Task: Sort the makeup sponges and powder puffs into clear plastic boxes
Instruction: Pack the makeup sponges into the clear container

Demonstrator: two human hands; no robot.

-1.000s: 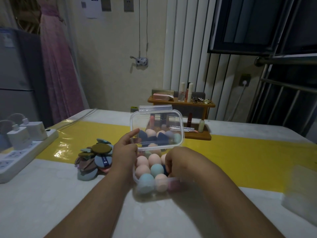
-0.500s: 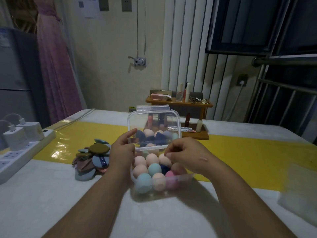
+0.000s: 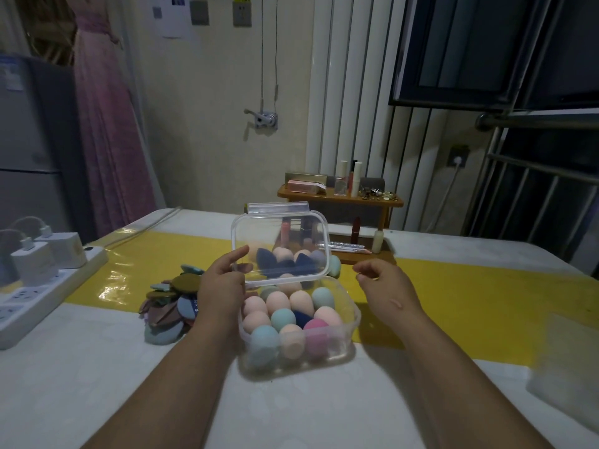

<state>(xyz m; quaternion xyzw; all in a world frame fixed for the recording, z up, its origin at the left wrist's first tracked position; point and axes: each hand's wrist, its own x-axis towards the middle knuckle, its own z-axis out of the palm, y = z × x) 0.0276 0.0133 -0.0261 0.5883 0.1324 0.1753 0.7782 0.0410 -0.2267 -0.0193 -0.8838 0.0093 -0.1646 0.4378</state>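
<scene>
A clear plastic box (image 3: pixel 351 322) sits on the table in front of me, packed with several egg-shaped makeup sponges (image 3: pixel 293 319) in peach, teal, pink and navy. Its hinged lid (image 3: pixel 282 234) stands upright at the back. My left hand (image 3: pixel 223 286) grips the left edge of the lid where it meets the box. My right hand (image 3: pixel 385 286) hovers just right of the box, fingers loosely curled and holding nothing. More loose sponges (image 3: pixel 334 265) lie behind the lid. A heap of flat powder puffs (image 3: pixel 170 306) lies left of the box.
A white power strip with chargers (image 3: pixel 39 277) lies along the left table edge. A wooden cosmetics shelf (image 3: pixel 340 202) stands at the back of the table. Another clear box (image 3: pixel 564 377), blurred, sits at the right edge. A yellow runner (image 3: pixel 470 296) crosses the table.
My right hand has lifted out of the box, where it was among the sponges, and moved to the right. The left hand stays on the lid edge.
</scene>
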